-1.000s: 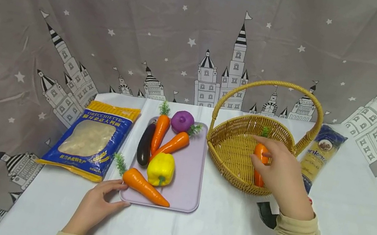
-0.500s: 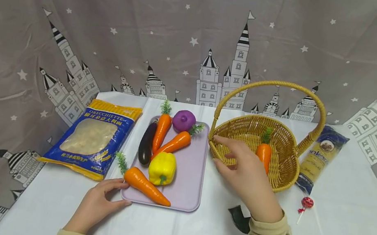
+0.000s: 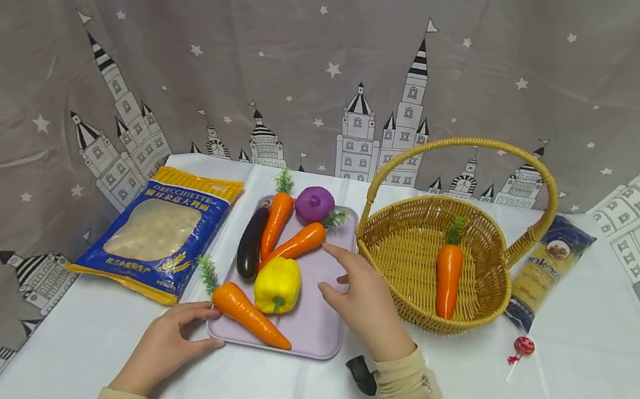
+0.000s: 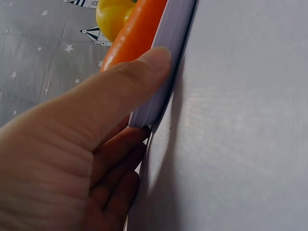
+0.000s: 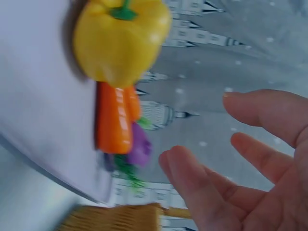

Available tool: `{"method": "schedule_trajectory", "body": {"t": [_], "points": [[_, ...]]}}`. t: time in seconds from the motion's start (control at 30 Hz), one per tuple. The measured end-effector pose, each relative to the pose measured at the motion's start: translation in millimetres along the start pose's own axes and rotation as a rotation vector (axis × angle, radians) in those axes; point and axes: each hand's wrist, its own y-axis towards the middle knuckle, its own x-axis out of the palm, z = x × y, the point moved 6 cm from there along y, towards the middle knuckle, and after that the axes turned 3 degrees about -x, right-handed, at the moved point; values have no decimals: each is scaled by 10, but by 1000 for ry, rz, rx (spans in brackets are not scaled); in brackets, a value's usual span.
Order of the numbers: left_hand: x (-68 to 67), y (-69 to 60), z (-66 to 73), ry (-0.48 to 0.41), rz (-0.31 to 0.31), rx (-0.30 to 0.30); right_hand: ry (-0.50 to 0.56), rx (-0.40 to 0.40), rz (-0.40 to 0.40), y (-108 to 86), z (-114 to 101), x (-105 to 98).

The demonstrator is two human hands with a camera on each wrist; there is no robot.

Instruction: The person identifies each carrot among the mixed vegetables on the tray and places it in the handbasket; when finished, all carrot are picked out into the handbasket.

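My left hand [image 3: 165, 344] grips the near left corner of a lilac tray [image 3: 318, 330], its thumb [image 4: 156, 58] against the front rim. On the tray lie an orange carrot [image 3: 250, 315] near that hand, a yellow bell pepper [image 3: 277, 284], two more carrots, a dark eggplant [image 3: 252, 242] and a purple onion-like vegetable [image 3: 315, 205]. Over the tray's right side hovers my right hand [image 3: 365, 300], fingers spread and holding nothing, fingertips near the right-leaning carrot [image 3: 303, 241]. A wicker basket [image 3: 395, 258] with a tall handle stands to its right, one carrot [image 3: 448, 277] inside.
A blue and yellow pasta bag [image 3: 157, 232] lies left of the tray. Right of the basket are another pasta packet [image 3: 550, 270] and a red lollipop [image 3: 523, 346]. Behind the white-covered table hangs a grey castle-print cloth [image 3: 272, 29].
My right hand has moved left, out of the basket and over to the tray, leaving the carrot lying in the basket. The left hand stays at the tray corner.
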Motion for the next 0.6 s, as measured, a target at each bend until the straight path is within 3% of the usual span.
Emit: {"method": "schedule_trajectory", "body": {"t": [0.2, 0.6], "points": [[-6, -3, 4, -4, 8, 24, 87, 100, -19, 130, 231, 232], [-5, -10, -2, -13, 15, 25, 447, 322, 7, 410, 649, 634]]}}
